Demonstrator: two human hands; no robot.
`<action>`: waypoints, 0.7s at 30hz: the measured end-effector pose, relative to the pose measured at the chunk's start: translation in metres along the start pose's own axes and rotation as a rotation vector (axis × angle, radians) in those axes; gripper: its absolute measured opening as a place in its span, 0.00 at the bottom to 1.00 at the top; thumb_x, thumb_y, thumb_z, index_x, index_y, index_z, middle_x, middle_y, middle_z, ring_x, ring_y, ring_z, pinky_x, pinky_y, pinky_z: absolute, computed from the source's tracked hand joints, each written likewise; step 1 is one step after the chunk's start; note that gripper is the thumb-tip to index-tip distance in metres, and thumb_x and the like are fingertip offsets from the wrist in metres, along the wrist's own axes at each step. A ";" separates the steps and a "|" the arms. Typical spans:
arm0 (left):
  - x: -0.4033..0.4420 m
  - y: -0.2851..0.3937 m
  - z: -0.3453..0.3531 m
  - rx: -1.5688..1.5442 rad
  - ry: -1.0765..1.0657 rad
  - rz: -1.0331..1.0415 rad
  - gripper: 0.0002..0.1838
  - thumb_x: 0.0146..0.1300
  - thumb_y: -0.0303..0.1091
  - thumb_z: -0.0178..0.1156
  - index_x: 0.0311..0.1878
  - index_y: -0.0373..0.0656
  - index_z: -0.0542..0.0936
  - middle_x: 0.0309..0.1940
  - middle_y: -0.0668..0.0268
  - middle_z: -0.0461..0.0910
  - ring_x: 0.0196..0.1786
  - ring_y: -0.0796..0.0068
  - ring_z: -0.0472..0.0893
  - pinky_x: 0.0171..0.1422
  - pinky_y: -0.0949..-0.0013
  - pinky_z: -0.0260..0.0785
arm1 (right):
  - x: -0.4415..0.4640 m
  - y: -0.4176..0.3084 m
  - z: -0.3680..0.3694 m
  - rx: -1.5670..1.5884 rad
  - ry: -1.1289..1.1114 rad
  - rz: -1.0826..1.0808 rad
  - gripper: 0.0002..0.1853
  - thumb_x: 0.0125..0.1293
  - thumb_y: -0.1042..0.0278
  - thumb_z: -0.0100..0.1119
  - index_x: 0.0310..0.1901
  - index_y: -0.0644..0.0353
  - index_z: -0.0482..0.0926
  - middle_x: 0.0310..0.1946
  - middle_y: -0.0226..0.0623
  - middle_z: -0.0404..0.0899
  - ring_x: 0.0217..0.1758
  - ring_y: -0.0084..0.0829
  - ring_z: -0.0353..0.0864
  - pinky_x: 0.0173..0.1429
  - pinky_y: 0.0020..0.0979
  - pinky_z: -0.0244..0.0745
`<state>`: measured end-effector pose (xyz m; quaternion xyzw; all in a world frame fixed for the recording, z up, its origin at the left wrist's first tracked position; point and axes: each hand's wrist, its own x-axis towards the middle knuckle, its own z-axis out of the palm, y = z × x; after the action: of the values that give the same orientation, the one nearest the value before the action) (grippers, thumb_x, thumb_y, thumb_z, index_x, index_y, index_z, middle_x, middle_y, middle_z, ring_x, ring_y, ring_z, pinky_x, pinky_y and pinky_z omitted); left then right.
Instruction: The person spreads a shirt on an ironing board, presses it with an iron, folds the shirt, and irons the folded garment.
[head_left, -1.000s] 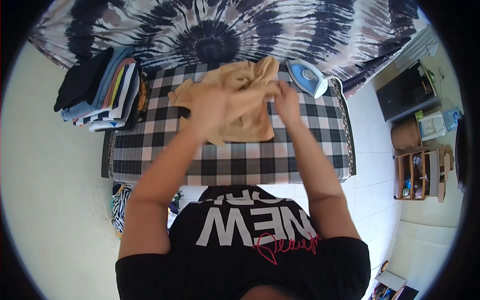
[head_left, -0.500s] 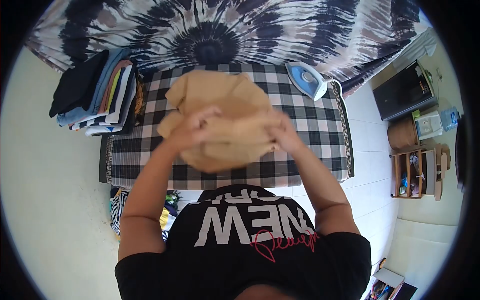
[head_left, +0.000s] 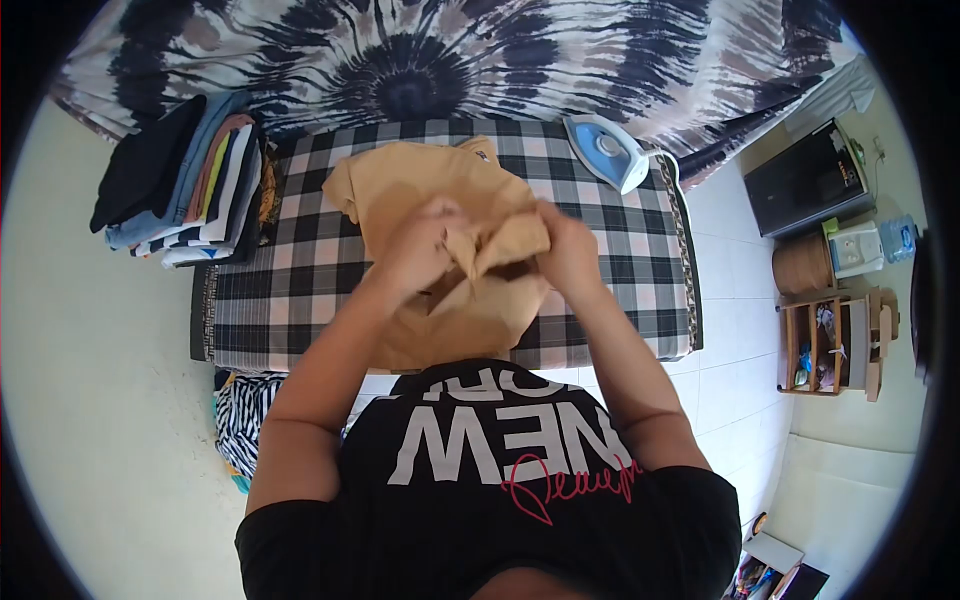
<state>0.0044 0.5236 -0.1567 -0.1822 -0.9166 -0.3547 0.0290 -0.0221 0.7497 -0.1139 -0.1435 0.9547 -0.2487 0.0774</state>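
Note:
A tan shirt (head_left: 420,180) lies bunched and partly spread over the checked cloth, hanging toward the near edge. A folded, collar-like flap of it stands up between my two hands, with a dark gap below. My left hand (head_left: 425,245) is closed on the fabric left of that flap, its fingers slightly blurred. On the flap's right side, my right hand (head_left: 568,250) grips the cloth with bent fingers. A small dark mark shows near the shirt's far edge.
The checked cloth (head_left: 260,300) covers the padded work surface. A blue and white iron (head_left: 608,155) rests at its far right corner. Folded clothes (head_left: 180,185) are stacked at the far left. Striped clothing (head_left: 245,415) lies below the near left edge. A patterned curtain (head_left: 410,70) hangs behind.
The shirt has been drawn nearer to my body, and its flap now stands raised between my hands. Both hands keep hold of it; the left has shifted right.

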 end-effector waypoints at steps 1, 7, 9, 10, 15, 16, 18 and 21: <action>0.010 0.005 -0.007 -0.349 0.105 -0.133 0.18 0.59 0.20 0.48 0.50 0.40 0.81 0.43 0.64 0.82 0.41 0.65 0.80 0.50 0.67 0.72 | 0.013 0.001 -0.002 0.153 0.118 -0.049 0.21 0.51 0.78 0.56 0.49 0.58 0.81 0.41 0.40 0.85 0.41 0.41 0.83 0.43 0.35 0.75; 0.042 0.050 -0.078 -0.668 0.449 -0.102 0.20 0.56 0.17 0.51 0.51 0.37 0.82 0.45 0.66 0.84 0.45 0.75 0.79 0.51 0.75 0.71 | 0.049 -0.062 -0.061 1.299 0.134 -0.079 0.14 0.62 0.79 0.52 0.49 0.68 0.80 0.40 0.42 0.85 0.43 0.33 0.83 0.47 0.30 0.78; 0.038 0.071 -0.106 -0.527 0.359 -0.152 0.20 0.56 0.18 0.52 0.52 0.37 0.82 0.45 0.66 0.84 0.45 0.75 0.79 0.50 0.75 0.71 | 0.039 -0.080 -0.089 1.311 0.081 -0.043 0.14 0.62 0.79 0.52 0.49 0.68 0.80 0.40 0.42 0.85 0.43 0.33 0.83 0.47 0.30 0.78; 0.034 0.081 -0.119 -0.394 0.261 -0.203 0.20 0.55 0.20 0.53 0.52 0.37 0.82 0.45 0.66 0.84 0.44 0.75 0.79 0.50 0.75 0.71 | 0.033 -0.086 -0.101 1.318 0.032 0.003 0.14 0.62 0.79 0.53 0.49 0.69 0.80 0.41 0.43 0.85 0.42 0.33 0.83 0.48 0.29 0.78; 0.018 0.056 -0.116 -0.307 0.110 -0.321 0.20 0.54 0.24 0.58 0.52 0.36 0.82 0.43 0.64 0.85 0.41 0.73 0.80 0.48 0.73 0.72 | 0.024 -0.077 -0.081 1.160 -0.120 -0.092 0.15 0.62 0.78 0.55 0.49 0.70 0.80 0.42 0.46 0.85 0.40 0.32 0.84 0.46 0.29 0.79; 0.018 0.045 -0.110 -0.391 0.135 -0.324 0.20 0.54 0.26 0.59 0.52 0.35 0.82 0.43 0.63 0.86 0.40 0.72 0.81 0.48 0.72 0.73 | 0.026 -0.070 -0.068 1.077 -0.141 -0.190 0.15 0.62 0.77 0.56 0.50 0.70 0.80 0.43 0.46 0.85 0.40 0.32 0.84 0.45 0.29 0.79; 0.016 0.034 -0.103 -0.476 0.165 -0.329 0.20 0.54 0.27 0.61 0.52 0.35 0.82 0.42 0.62 0.86 0.39 0.70 0.81 0.47 0.71 0.73 | 0.033 -0.061 -0.050 0.989 -0.167 -0.288 0.15 0.62 0.77 0.57 0.50 0.70 0.80 0.43 0.46 0.85 0.39 0.32 0.84 0.45 0.29 0.80; 0.013 0.040 -0.085 -0.769 0.229 -0.413 0.20 0.53 0.29 0.62 0.51 0.33 0.82 0.41 0.60 0.86 0.38 0.67 0.82 0.46 0.69 0.74 | 0.040 -0.047 -0.029 0.626 -0.016 -0.245 0.16 0.63 0.75 0.59 0.51 0.71 0.80 0.45 0.46 0.85 0.37 0.31 0.85 0.43 0.29 0.81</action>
<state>0.0002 0.4988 -0.0653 0.0476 -0.7262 -0.6857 -0.0110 -0.0556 0.7108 -0.0679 -0.2286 0.8069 -0.5363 0.0948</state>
